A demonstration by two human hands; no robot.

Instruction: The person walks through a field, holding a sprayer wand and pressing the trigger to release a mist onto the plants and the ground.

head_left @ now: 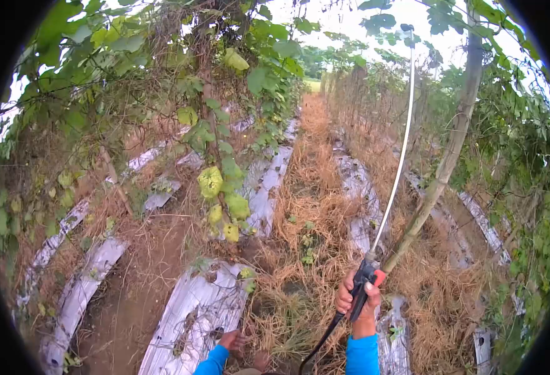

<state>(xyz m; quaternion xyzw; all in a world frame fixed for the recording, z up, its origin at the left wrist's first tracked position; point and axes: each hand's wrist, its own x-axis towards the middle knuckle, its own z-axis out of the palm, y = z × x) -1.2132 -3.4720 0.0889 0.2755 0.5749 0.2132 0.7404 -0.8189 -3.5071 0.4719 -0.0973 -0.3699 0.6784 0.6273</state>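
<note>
No writing or label can be read anywhere. The right hand [357,299] is clamped on the black-and-red spray handle [366,276] at lower centre-right, its white wand [400,156] rising up into the leaves beside a leaning pole [451,150]. The left hand [232,340] hangs low with fingers loosely apart — holding nothing. A straw-covered path [312,187] runs open ahead between silver mulch sheets [269,187], hemmed by vines [162,75] on both sides.

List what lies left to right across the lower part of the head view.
Silver plastic mulch strip → blue-sleeved left hand → right hand gripping the black-and-red sprayer handle → bent wooden pole.
</note>
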